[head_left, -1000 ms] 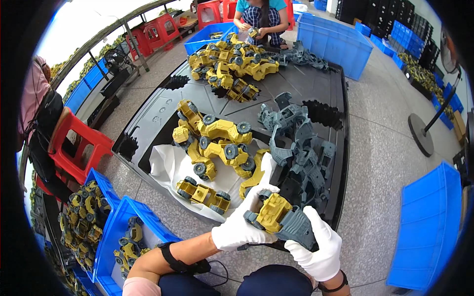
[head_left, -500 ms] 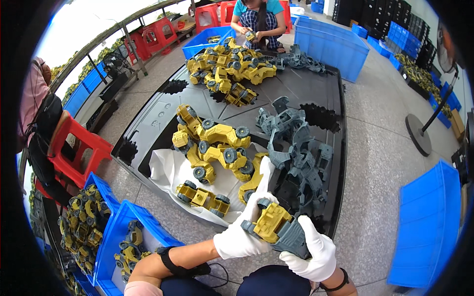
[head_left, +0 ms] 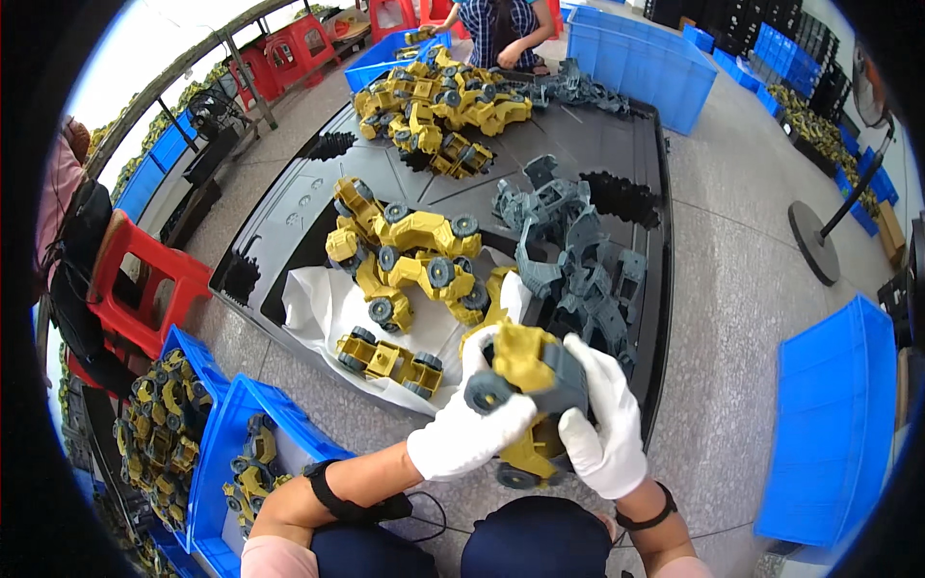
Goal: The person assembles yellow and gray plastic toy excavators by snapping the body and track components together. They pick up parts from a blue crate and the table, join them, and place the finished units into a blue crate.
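Head | toy vehicle (head_left: 526, 358) — turned since earlier | left fingers (head_left: 509, 422), right fingers (head_left: 605, 374) — gripping it

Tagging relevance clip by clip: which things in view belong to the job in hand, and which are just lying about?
Part of the job, it seems:
toy vehicle, in left hand and right hand
yellow toys on white sheet
loose grey parts

Apparently just lying about:
standing fan
blue crate, lower right
brown box

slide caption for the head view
Gloved left hand and right hand hold a yellow-and-grey toy vehicle near yellow vehicles and grey parts.
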The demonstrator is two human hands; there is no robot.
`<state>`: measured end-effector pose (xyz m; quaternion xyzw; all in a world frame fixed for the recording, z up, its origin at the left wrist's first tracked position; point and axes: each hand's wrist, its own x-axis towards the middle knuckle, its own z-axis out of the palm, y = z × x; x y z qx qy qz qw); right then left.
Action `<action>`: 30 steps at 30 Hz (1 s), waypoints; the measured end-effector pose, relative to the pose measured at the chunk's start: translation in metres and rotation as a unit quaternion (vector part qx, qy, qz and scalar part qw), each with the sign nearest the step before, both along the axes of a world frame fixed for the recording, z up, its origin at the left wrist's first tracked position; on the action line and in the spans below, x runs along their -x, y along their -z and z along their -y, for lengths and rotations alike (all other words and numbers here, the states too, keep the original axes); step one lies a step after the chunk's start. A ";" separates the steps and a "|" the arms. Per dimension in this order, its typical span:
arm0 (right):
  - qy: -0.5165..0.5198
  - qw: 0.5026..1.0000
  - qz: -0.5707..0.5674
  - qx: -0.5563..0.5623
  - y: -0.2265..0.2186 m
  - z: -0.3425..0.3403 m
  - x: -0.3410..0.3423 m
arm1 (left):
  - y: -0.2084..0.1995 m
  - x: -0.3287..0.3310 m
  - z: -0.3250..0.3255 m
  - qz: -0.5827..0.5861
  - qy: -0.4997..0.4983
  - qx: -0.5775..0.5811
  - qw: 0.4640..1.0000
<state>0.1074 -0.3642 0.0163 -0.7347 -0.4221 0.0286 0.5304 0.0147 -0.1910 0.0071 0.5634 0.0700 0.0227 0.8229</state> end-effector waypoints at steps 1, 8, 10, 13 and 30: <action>-0.005 0.998 -0.025 -0.050 0.000 -0.009 0.005 | 0.017 0.000 0.010 -0.007 -0.051 0.082 0.995; -0.029 0.984 -0.090 -0.152 -0.002 -0.042 0.022 | -0.006 0.022 -0.017 -0.096 -0.035 -0.056 0.993; -0.086 0.987 -0.047 -0.130 -0.005 -0.041 0.020 | -0.007 0.031 -0.038 -0.114 -0.039 0.007 0.993; -0.106 0.989 0.044 -0.091 0.009 -0.013 0.003 | -0.004 0.076 -0.101 -0.040 -0.131 0.007 0.990; -0.058 0.827 0.176 0.531 0.161 0.081 -0.023 | 0.043 0.348 -0.183 -0.666 -0.073 -0.618 0.410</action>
